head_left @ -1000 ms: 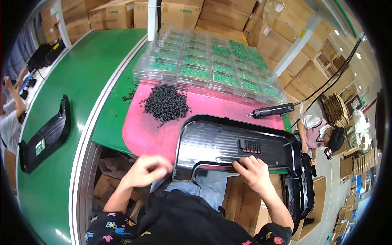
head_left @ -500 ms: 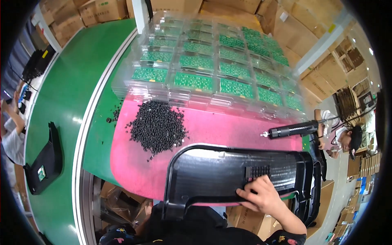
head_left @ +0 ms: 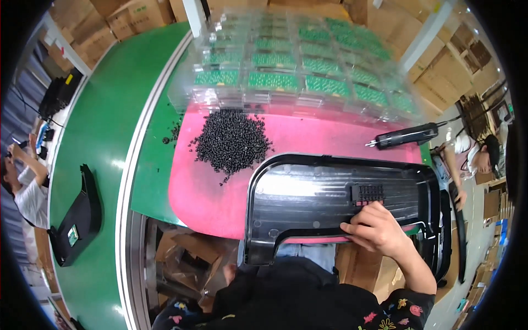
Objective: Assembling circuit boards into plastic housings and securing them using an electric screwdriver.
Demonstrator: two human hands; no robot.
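Note:
A large black plastic shell (head_left: 313,195), hollow side up, lies at the near side of the pink mat (head_left: 206,212) and overhangs its front edge. My right hand (head_left: 377,228) grips the shell's near rim, thumb and fingers closed around it beside a small slotted grille (head_left: 368,193). Only a sliver of my left hand (head_left: 230,273) shows, low by my lap below the table edge; its fingers are hidden. Left of the shell is a heap of small black screws (head_left: 231,140). Beyond its far right side rests a black electric screwdriver (head_left: 407,136), untouched.
Stacked clear trays (head_left: 264,96) of green circuit boards fill the table's far side. At left, a green conveyor (head_left: 129,104) carries another black shell (head_left: 77,220) with a small board. More black shells (head_left: 443,236) stand at right. Co-workers (head_left: 27,187) appear at both sides.
My view has shifted, so the table's things appear higher and further right. My right hand keeps its hold on the shell's rim. The screwdriver and screw heap stay in place on the mat.

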